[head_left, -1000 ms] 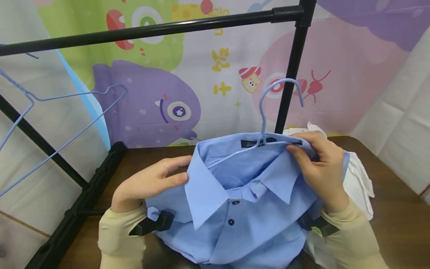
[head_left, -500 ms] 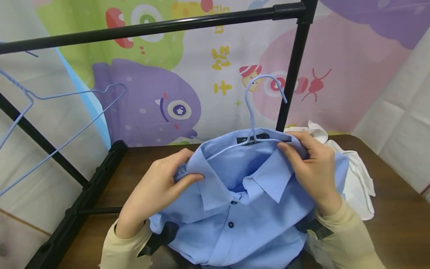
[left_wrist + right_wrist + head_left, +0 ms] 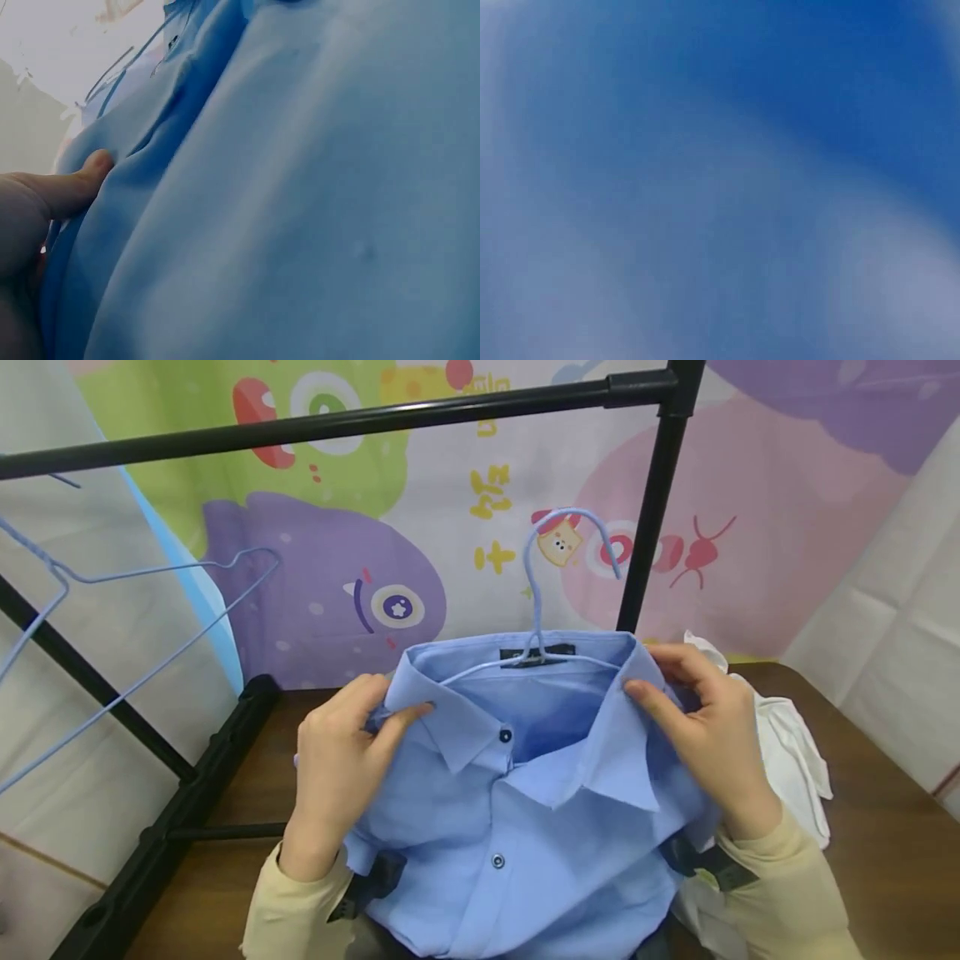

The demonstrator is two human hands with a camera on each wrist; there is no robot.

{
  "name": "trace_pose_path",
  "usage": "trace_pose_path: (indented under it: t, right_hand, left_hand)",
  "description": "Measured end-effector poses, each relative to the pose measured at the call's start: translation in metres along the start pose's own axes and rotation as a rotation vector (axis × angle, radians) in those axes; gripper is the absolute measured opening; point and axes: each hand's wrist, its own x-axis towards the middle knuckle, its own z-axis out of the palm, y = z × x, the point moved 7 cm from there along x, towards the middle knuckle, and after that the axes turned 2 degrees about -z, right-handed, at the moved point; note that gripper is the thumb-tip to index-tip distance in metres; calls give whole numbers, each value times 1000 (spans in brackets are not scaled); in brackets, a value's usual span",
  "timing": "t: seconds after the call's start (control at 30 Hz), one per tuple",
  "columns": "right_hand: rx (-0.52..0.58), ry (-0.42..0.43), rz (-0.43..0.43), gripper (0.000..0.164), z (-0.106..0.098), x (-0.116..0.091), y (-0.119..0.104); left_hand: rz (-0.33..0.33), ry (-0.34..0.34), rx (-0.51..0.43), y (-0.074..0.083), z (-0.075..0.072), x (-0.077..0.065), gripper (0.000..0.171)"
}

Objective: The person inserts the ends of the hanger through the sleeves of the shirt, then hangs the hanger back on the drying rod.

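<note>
A light blue shirt with a pointed collar and dark buttons fills the middle of the head view. Inside its neck sits a blue hanger, hook upward in front of the dark label; its lower part is hidden in the cloth. My left hand pinches the shirt at the left of the collar, thumb in front. On the opposite side my right hand holds the collar between thumb and fingers. The left wrist view shows the left thumb pressing the cloth. Only blurred blue fabric shows in the right wrist view.
A black rack's bar crosses behind the shirt, with its right post behind the hook. Another blue hanger hangs at the left. White cloth lies on the brown table, right of the shirt.
The hanger hook has shifted left and now stands more centred in the collar. My left hand has gone from touching the collar's edge to pinching it. The collar opening has straightened.
</note>
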Motion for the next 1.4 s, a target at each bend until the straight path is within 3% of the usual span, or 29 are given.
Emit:
trace_pose_path:
  t: [0.13, 0.23, 0.3, 0.47, 0.57, 0.67, 0.8, 1.0, 1.23, 1.4]
  right_hand:
    - [-96, -8, 52, 27, -7, 1, 5]
    - [-116, 17, 49, 21, -9, 1, 5]
    - [-114, 62, 46, 19, -11, 0, 5]
    - [-67, 205, 40, 19, -19, -2, 7]
    - [-39, 246, 36, 19, -22, -3, 9]
    - [-44, 227, 37, 19, -21, -3, 9]
    - [-94, 148, 29, 21, -16, -2, 6]
    - [-102, 127, 49, 18, -18, 1, 6]
    - [-54, 118, 88, 13, -14, 4, 15]
    - [-25, 19, 118, 27, 1, 2, 19]
  left_hand:
    - [-20, 72, 40, -4, -12, 1, 32]
    - [-20, 61, 84, -8, -16, 2, 39]
    - [-37, -10, 91, -13, -14, 2, 40]
    - [-120, -261, 61, -28, -9, -1, 26]
    - [-133, -284, 28, -33, -13, -2, 21]
    - [-123, -202, -1, -35, -20, 0, 25]
    - [-112, -40, -5, -36, -32, 1, 24]
    - [-163, 199, -14, -49, -53, -1, 18]
    - [-254, 335, -19, -65, -77, -5, 23]
    - [-307, 459, -2, -77, -94, -10, 25]
